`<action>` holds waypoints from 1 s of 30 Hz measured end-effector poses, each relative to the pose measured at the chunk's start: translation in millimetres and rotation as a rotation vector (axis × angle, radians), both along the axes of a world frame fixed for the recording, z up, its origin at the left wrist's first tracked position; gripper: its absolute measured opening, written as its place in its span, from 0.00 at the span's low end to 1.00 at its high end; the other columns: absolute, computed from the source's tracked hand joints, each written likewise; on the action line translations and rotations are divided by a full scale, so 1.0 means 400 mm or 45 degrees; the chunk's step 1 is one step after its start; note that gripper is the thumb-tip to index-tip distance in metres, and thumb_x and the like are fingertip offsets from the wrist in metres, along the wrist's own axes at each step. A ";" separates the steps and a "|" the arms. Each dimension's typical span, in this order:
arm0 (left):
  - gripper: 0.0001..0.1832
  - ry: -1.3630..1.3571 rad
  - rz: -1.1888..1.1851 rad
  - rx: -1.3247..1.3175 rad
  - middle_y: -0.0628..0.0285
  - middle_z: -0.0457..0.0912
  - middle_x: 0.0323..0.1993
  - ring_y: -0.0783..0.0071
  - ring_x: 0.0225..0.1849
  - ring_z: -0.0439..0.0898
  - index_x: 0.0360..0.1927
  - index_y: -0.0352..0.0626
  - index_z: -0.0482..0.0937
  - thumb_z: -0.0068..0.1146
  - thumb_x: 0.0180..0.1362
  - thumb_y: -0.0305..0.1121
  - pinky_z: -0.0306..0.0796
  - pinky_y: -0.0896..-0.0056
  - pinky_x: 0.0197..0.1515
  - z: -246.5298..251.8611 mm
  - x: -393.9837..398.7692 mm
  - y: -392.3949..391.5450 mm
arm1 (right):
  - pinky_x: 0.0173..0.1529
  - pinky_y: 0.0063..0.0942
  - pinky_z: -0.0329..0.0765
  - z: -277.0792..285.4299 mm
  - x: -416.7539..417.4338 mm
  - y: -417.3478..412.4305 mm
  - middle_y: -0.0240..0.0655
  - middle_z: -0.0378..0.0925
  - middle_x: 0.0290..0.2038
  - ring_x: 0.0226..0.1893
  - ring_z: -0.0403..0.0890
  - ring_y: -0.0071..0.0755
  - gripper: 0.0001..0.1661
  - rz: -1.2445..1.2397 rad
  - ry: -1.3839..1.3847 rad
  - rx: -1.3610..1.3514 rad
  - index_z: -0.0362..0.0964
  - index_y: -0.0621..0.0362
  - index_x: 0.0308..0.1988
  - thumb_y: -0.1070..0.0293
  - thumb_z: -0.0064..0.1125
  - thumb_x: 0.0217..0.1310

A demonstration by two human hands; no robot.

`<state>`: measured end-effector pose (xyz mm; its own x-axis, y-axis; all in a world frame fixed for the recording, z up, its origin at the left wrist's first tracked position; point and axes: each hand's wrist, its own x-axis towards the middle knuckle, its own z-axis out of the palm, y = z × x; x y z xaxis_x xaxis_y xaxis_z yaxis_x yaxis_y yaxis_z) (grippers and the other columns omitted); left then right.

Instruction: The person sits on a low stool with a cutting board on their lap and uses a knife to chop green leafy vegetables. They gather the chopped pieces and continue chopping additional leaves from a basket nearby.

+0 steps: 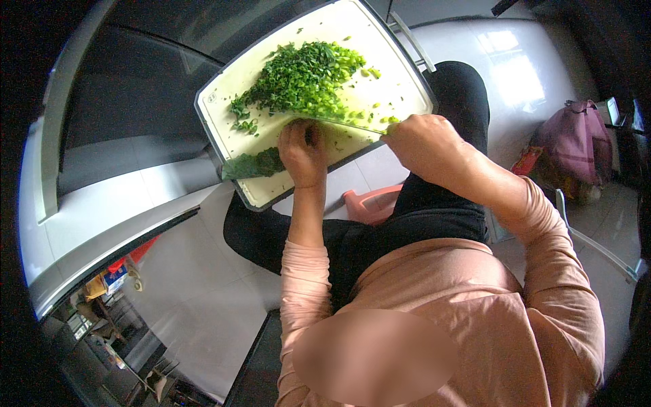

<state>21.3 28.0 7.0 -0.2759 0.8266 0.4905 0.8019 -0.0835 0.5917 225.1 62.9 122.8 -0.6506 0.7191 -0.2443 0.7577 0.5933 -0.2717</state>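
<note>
A pale cutting board (pixel 274 191) with a dark rim lies before me, near my knees. On it a heap of finely chopped green leaves and stems (pixel 310 76) is spread, with loose bits scattered around. My right hand (pixel 427 145) grips a kitchen knife (pixel 351 124) at its handle end, which the fingers cover. The thin blade runs leftward along the heap's near edge, its tip close to my left hand. With curled fingers, my left hand (pixel 304 152) presses on a bunch of uncut leafy greens (pixel 254 164), whose leaves stick out past the board's left edge.
Dark glossy cabinet fronts (pixel 132 102) stand beyond the board, with a metal handle (pixel 413 43) by its right corner. A coral plastic stool (pixel 374 203) shows below. A purple bag (pixel 577 137) sits on the tiled floor at right.
</note>
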 end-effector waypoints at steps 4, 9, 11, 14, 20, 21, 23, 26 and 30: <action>0.06 -0.024 -0.009 -0.007 0.54 0.76 0.30 0.51 0.36 0.74 0.30 0.40 0.75 0.57 0.45 0.25 0.67 0.55 0.40 -0.010 -0.001 0.003 | 0.30 0.39 0.78 -0.034 -0.060 0.033 0.45 0.77 0.20 0.24 0.81 0.48 0.10 -0.009 0.079 -0.067 0.77 0.61 0.28 0.70 0.50 0.56; 0.07 -0.037 -0.018 0.030 0.54 0.76 0.30 0.50 0.36 0.74 0.31 0.40 0.75 0.57 0.46 0.25 0.68 0.56 0.40 -0.012 -0.004 -0.002 | 0.34 0.38 0.79 -0.024 -0.119 0.047 0.46 0.79 0.25 0.29 0.82 0.47 0.09 0.067 0.076 -0.039 0.77 0.61 0.25 0.71 0.51 0.48; 0.07 -0.038 0.011 0.053 0.54 0.77 0.31 0.50 0.36 0.74 0.31 0.40 0.75 0.56 0.46 0.25 0.68 0.56 0.40 -0.016 -0.003 -0.005 | 0.35 0.38 0.79 -0.021 -0.118 0.044 0.46 0.79 0.25 0.29 0.82 0.46 0.09 0.070 0.060 -0.023 0.77 0.60 0.25 0.69 0.52 0.49; 0.07 -0.069 0.052 0.091 0.53 0.77 0.32 0.50 0.37 0.74 0.32 0.40 0.76 0.56 0.47 0.25 0.68 0.56 0.41 -0.017 -0.001 -0.009 | 0.32 0.38 0.78 -0.027 -0.089 0.038 0.44 0.78 0.23 0.26 0.82 0.45 0.14 0.033 0.033 -0.004 0.77 0.60 0.29 0.65 0.48 0.59; 0.06 -0.046 0.032 0.039 0.52 0.77 0.33 0.51 0.36 0.74 0.31 0.40 0.76 0.56 0.47 0.26 0.67 0.55 0.42 -0.022 -0.007 -0.005 | 0.31 0.37 0.79 -0.020 -0.056 0.041 0.44 0.78 0.22 0.24 0.81 0.44 0.17 -0.032 0.001 0.038 0.78 0.61 0.30 0.61 0.48 0.62; 0.06 -0.018 0.042 0.038 0.53 0.77 0.32 0.51 0.36 0.74 0.31 0.40 0.76 0.56 0.47 0.26 0.67 0.55 0.42 -0.021 -0.004 -0.004 | 0.31 0.37 0.79 -0.018 -0.053 0.041 0.43 0.78 0.22 0.24 0.81 0.45 0.17 -0.064 0.024 0.037 0.78 0.61 0.30 0.60 0.48 0.62; 0.06 0.008 0.042 0.024 0.54 0.76 0.31 0.52 0.36 0.73 0.30 0.40 0.75 0.56 0.46 0.25 0.67 0.55 0.41 -0.018 -0.001 -0.004 | 0.31 0.37 0.78 -0.027 -0.042 0.041 0.43 0.77 0.21 0.23 0.81 0.45 0.18 -0.023 0.057 0.082 0.77 0.61 0.29 0.60 0.48 0.62; 0.06 0.019 0.022 0.011 0.56 0.76 0.30 0.53 0.36 0.73 0.29 0.40 0.75 0.57 0.44 0.25 0.66 0.55 0.41 -0.009 0.002 -0.002 | 0.30 0.36 0.78 -0.014 -0.033 0.036 0.44 0.77 0.20 0.22 0.80 0.45 0.19 -0.029 0.072 0.087 0.77 0.62 0.27 0.59 0.48 0.62; 0.06 0.066 0.019 0.050 0.58 0.76 0.30 0.54 0.35 0.73 0.29 0.41 0.75 0.56 0.44 0.24 0.66 0.56 0.40 -0.011 0.000 -0.001 | 0.29 0.36 0.78 -0.001 -0.026 0.026 0.45 0.76 0.19 0.21 0.80 0.45 0.20 -0.021 0.059 0.062 0.77 0.62 0.26 0.59 0.48 0.63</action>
<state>21.4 27.8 2.6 -0.2615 0.8025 0.5363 0.8327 -0.0935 0.5458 214.6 73.5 122.4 -0.6481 0.7403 -0.1787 0.7551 0.5940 -0.2775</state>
